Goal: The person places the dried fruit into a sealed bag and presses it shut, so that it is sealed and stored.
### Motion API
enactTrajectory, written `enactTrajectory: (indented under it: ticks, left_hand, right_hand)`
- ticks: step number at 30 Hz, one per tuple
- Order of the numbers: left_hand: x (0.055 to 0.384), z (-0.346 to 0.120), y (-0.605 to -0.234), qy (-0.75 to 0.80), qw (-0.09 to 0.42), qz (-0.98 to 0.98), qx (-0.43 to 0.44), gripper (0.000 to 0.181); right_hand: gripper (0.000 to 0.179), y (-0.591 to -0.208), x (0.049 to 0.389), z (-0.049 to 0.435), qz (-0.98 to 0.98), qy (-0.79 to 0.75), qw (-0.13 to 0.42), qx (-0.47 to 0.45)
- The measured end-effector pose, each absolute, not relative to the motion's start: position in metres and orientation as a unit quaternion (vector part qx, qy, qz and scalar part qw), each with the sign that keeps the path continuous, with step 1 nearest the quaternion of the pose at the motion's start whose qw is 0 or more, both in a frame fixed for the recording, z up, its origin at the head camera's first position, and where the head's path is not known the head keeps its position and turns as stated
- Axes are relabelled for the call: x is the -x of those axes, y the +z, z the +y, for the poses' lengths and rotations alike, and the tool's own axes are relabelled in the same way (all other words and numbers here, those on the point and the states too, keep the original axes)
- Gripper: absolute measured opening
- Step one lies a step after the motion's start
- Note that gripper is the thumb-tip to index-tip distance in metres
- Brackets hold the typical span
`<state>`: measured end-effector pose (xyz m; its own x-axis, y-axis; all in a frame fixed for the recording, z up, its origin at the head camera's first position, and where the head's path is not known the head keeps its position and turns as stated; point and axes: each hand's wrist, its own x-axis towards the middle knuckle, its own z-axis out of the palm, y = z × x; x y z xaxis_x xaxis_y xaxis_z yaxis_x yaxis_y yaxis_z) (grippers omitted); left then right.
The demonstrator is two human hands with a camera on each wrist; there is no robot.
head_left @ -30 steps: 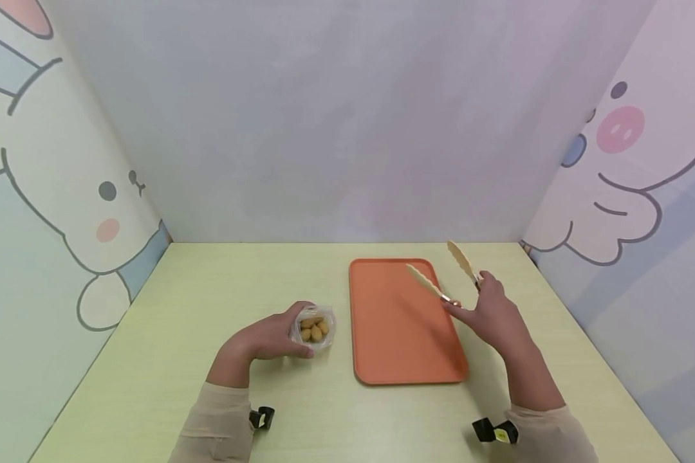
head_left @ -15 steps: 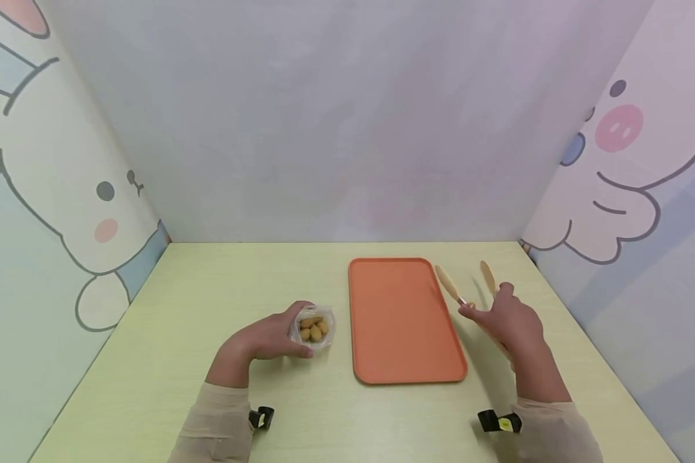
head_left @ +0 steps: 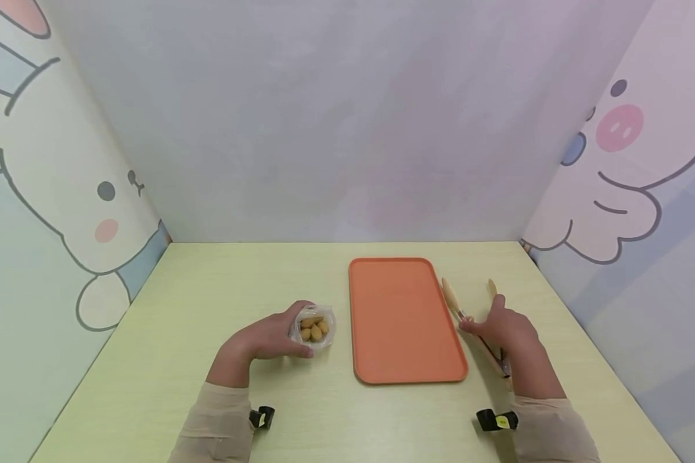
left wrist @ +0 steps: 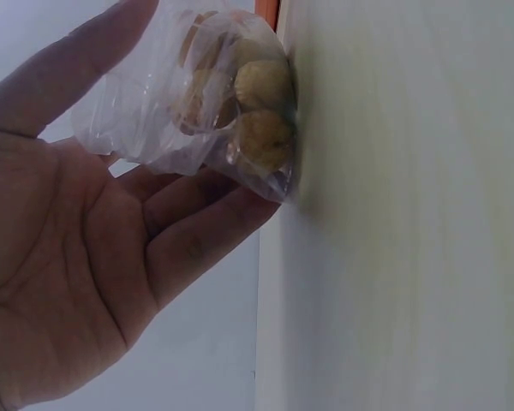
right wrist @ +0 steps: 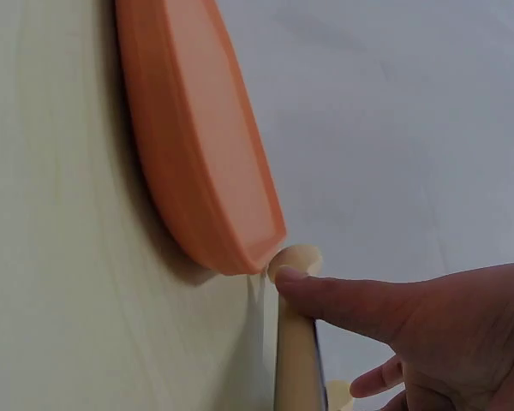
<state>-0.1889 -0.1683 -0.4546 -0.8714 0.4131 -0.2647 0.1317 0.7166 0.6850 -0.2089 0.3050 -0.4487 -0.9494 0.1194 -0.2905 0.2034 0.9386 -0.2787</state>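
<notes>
My left hand [head_left: 272, 335] curls its thumb and fingers around a small clear plastic bag [left wrist: 137, 111] standing on the table. Several brown, roundish pieces [head_left: 315, 329] lie inside the bag; their exact kind is unclear. To the right of the tray, my right hand [head_left: 505, 329] holds a pair of tongs with pale wooden tips [head_left: 449, 296] and metal arms. In the right wrist view the thumb presses one arm of the tongs [right wrist: 296, 360]. The tongs' two arms are spread, low at the table, and the hand hides part of them.
An orange tray [head_left: 405, 321] with a raised rim lies between the hands, close to the tongs. The pale wooden table [head_left: 237, 276] meets a grey wall [head_left: 347, 128] at the back. Cartoon-printed panels [head_left: 46, 257] stand at both sides.
My right hand has carried the tongs from above the tray's right part, rightward and down to the table beside it. The left hand and the bag have stayed in place.
</notes>
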Motion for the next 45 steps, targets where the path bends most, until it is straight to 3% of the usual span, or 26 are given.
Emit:
enactTrajectory:
  ticks: [8, 23, 27, 36, 41, 45]
  left_hand:
    - [0.188, -0.167, -0.452, 0.344, 0.203, 0.904, -0.15, 0.087]
    - [0.19, -0.169, -0.454, 0.353, 0.198, 0.901, -0.159, 0.085]
    - [0.191, -0.17, -0.455, 0.359, 0.187, 0.9, -0.163, 0.083]
    - [0.192, -0.171, -0.452, 0.404, 0.155, 0.884, -0.176, 0.084]
    - [0.191, -0.171, -0.445, 0.496, 0.177, 0.824, -0.207, 0.083]
    - [0.19, -0.17, -0.442, 0.557, 0.195, 0.772, -0.235, 0.076]
  right_hand:
    - [0.108, -0.45, 0.208, 0.301, 0.981, -0.14, 0.121, -0.06]
    - [0.118, -0.441, 0.204, 0.302, 0.98, -0.14, 0.132, -0.051]
    - [0.119, -0.431, 0.199, 0.299, 0.986, -0.129, 0.095, -0.037]
    - [0.103, -0.406, 0.188, 0.27, 0.991, -0.134, -0.013, 0.019]
    - [0.099, -0.396, 0.18, 0.247, 0.985, -0.158, -0.024, 0.07]
    - [0.082, -0.399, 0.177, 0.231, 0.977, -0.174, -0.038, 0.118]
